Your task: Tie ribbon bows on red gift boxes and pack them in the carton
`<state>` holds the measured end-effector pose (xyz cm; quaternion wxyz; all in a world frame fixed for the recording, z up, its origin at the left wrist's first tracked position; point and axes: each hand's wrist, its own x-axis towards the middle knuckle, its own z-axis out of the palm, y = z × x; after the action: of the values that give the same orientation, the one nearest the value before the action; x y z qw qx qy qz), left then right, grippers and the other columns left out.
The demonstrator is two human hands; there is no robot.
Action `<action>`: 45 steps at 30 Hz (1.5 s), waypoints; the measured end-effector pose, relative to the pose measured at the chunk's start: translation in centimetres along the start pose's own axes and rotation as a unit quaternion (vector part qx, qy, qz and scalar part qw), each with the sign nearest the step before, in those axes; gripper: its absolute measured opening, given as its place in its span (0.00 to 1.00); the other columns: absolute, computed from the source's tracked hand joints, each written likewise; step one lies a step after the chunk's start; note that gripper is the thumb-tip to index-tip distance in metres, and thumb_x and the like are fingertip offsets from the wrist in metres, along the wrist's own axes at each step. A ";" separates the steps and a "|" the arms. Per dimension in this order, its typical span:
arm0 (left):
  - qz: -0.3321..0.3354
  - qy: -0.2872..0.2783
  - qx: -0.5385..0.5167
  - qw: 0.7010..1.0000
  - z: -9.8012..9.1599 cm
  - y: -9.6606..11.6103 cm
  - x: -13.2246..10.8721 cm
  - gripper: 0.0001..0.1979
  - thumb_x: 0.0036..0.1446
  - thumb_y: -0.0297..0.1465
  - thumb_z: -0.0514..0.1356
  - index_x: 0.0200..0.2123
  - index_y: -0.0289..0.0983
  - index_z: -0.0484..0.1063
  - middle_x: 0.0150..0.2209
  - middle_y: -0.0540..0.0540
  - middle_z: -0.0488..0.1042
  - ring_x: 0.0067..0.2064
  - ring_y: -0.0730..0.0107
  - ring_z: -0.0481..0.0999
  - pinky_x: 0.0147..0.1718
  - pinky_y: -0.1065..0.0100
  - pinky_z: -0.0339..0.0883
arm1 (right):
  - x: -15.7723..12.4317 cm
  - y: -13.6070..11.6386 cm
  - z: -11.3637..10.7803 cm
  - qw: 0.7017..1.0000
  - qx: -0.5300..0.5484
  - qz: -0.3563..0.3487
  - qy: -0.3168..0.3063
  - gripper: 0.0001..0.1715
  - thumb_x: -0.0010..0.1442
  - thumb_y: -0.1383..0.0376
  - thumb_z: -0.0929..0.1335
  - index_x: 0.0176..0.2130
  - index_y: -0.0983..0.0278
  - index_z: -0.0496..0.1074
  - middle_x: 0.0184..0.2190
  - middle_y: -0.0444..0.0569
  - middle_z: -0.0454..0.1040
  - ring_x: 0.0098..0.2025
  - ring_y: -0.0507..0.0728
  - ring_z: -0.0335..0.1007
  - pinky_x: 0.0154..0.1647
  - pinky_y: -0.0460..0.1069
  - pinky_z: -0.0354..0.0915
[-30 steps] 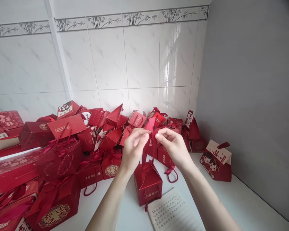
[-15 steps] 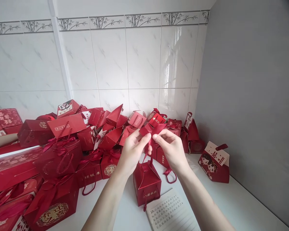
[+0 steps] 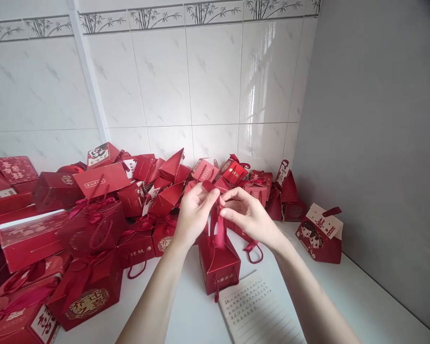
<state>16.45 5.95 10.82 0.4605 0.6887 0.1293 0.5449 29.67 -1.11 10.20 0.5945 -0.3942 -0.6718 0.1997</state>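
Observation:
My left hand [image 3: 197, 208] is closed in a pinch on a red satin ribbon [image 3: 220, 233], thumb against fingers. Close beside it, my right hand [image 3: 249, 217] has its thumb and curled fingers on the same ribbon. One ribbon end hangs down below the hands, and a short folded part shows above the left fingers. Directly underneath, a small red gift box [image 3: 220, 267] with gold characters and twisted red cord stands upright on the white table. The hands partly cover the ribbon's knot or loop, so its shape cannot be made out.
Many red gift boxes [image 3: 100, 179] are heaped along the tiled wall and down the left side. A handwritten notebook [image 3: 251, 306] lies open before the box. A box with cartoon figures [image 3: 320, 234] stands at right by the grey wall [image 3: 380, 143].
My hands have come closer together, the right one shifting left along the ribbon. A ribbon end that pointed up between the hands now hangs down. The view has tilted slightly.

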 end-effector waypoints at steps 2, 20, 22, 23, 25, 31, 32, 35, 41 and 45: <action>0.010 0.010 0.033 0.999 0.0 0.3 -0.1 0.13 0.53 0.40 0.61 0.28 0.36 0.68 0.22 0.50 0.70 0.26 0.73 0.71 0.27 0.73 0.65 | 0.0 0.1 0.2 0.999 0.009 0.033 -0.022 0.13 0.53 0.59 0.71 0.36 0.60 0.66 0.33 0.44 0.70 0.33 0.53 0.70 0.36 0.49 0.68; 0.043 0.045 0.034 0.997 0.1 -0.3 0.3 0.12 0.55 0.40 0.59 0.33 0.36 0.70 0.30 0.46 0.77 0.34 0.67 0.77 0.32 0.71 0.68 | 0.2 0.3 1.9 0.992 -0.043 0.031 0.119 0.12 0.55 0.62 0.67 0.40 0.62 0.74 0.38 0.47 0.79 0.42 0.57 0.75 0.43 0.51 0.68; 0.051 0.052 0.023 0.997 0.1 -0.4 0.3 0.12 0.55 0.39 0.60 0.34 0.35 0.70 0.31 0.45 0.77 0.35 0.67 0.77 0.34 0.70 0.69 | 0.4 0.2 1.9 0.989 0.021 0.051 0.135 0.14 0.55 0.59 0.68 0.39 0.62 0.76 0.36 0.48 0.79 0.42 0.57 0.75 0.44 0.52 0.69; 0.052 0.055 0.020 0.997 0.1 -0.4 0.3 0.12 0.55 0.39 0.60 0.33 0.35 0.71 0.31 0.45 0.77 0.36 0.66 0.77 0.36 0.69 0.69 | 0.5 0.3 1.9 0.985 0.044 0.059 0.159 0.14 0.54 0.57 0.69 0.37 0.63 0.77 0.35 0.48 0.79 0.41 0.58 0.75 0.44 0.53 0.69; 0.051 0.062 0.014 0.997 0.2 -0.4 0.3 0.12 0.53 0.39 0.61 0.33 0.35 0.72 0.33 0.45 0.77 0.37 0.66 0.77 0.39 0.68 0.70 | 0.6 0.6 2.1 0.970 0.085 0.068 0.219 0.14 0.51 0.57 0.71 0.35 0.63 0.77 0.33 0.48 0.80 0.39 0.58 0.76 0.42 0.53 0.70; 0.020 0.090 -0.025 0.995 0.2 -1.1 0.4 0.12 0.49 0.39 0.64 0.31 0.36 0.73 0.33 0.46 0.77 0.36 0.68 0.77 0.39 0.67 0.71 | 0.7 1.3 2.5 0.929 0.171 0.060 0.322 0.27 0.45 0.60 0.75 0.45 0.63 0.71 0.31 0.47 0.80 0.37 0.56 0.75 0.44 0.53 0.69; 0.014 0.090 -0.037 0.995 0.2 -1.2 0.5 0.12 0.49 0.38 0.64 0.30 0.35 0.74 0.32 0.47 0.77 0.35 0.68 0.77 0.39 0.67 0.71 | 0.7 1.3 2.5 0.926 0.188 0.063 0.320 0.28 0.44 0.61 0.75 0.45 0.63 0.70 0.31 0.46 0.80 0.36 0.55 0.75 0.44 0.53 0.69; 0.002 0.086 -0.081 0.993 0.2 -1.3 0.7 0.11 0.48 0.37 0.65 0.30 0.35 0.74 0.29 0.48 0.77 0.32 0.70 0.76 0.38 0.67 0.70 | 0.9 1.3 2.2 0.926 0.253 0.094 0.263 0.17 0.44 0.61 0.75 0.35 0.64 0.73 0.31 0.46 0.79 0.33 0.53 0.74 0.40 0.50 0.68; -0.040 0.147 -0.158 0.976 0.0 -1.9 0.6 0.12 0.44 0.35 0.67 0.28 0.33 0.71 0.25 0.51 0.73 0.28 0.75 0.74 0.35 0.68 0.70 | 1.0 1.7 1.6 0.917 0.293 0.136 0.232 0.12 0.43 0.60 0.75 0.27 0.63 0.72 0.33 0.45 0.77 0.37 0.52 0.72 0.36 0.46 0.65; -0.108 0.246 -0.218 0.938 -2.0 -3.3 -1.4 0.13 0.40 0.33 0.69 0.25 0.34 0.67 0.23 0.53 0.70 0.27 0.77 0.73 0.30 0.72 0.68 | -0.4 3.0 0.2 0.896 0.259 0.194 0.303 0.11 0.43 0.62 0.74 0.27 0.63 0.71 0.25 0.43 0.73 0.33 0.52 0.71 0.29 0.45 0.63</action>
<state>15.26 7.76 7.35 0.6092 0.3975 0.1902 0.6593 30.32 0.51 7.68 0.7999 -0.3899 -0.2939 0.3489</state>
